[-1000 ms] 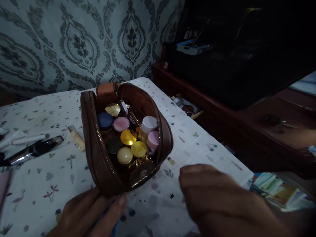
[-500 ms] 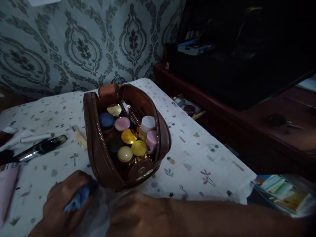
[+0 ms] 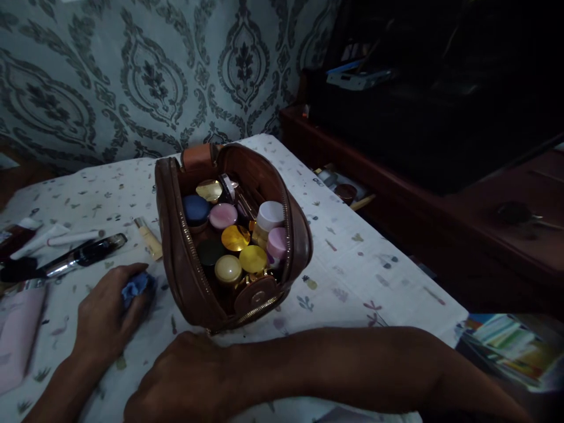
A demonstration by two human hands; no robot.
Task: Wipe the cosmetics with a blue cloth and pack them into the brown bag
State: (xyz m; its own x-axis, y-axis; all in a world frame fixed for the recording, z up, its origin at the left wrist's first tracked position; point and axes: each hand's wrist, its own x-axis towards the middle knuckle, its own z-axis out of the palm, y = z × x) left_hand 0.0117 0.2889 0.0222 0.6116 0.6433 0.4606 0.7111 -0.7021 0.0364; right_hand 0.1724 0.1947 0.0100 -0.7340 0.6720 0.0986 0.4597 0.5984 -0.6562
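A brown makeup bag (image 3: 176,282) stands unzipped on the table, filled with several lidded jars, among them a blue lid (image 3: 196,208), a pink lid (image 3: 223,216) and a yellow lid (image 3: 252,258). To its left, my left hand (image 3: 103,305) is closed around a crumpled blue cloth (image 3: 136,288), resting low over the tablecloth. My right hand (image 3: 185,373) is curled just in front of the bag, its back toward me. Its fingertips are hidden, and I cannot make out anything in it.
On the left of the patterned tablecloth (image 3: 335,276) lie a small beige tube (image 3: 148,239), a black makeup brush (image 3: 86,255) and a pink tube (image 3: 20,338). A dark red cabinet (image 3: 396,205) with a partly open drawer stands on the right. Books (image 3: 513,349) lie below the table's right corner.
My left hand with the blue cloth has moved up and slightly left. My right hand has shifted left, its forearm now reaching further across. The whole view has tilted slightly.
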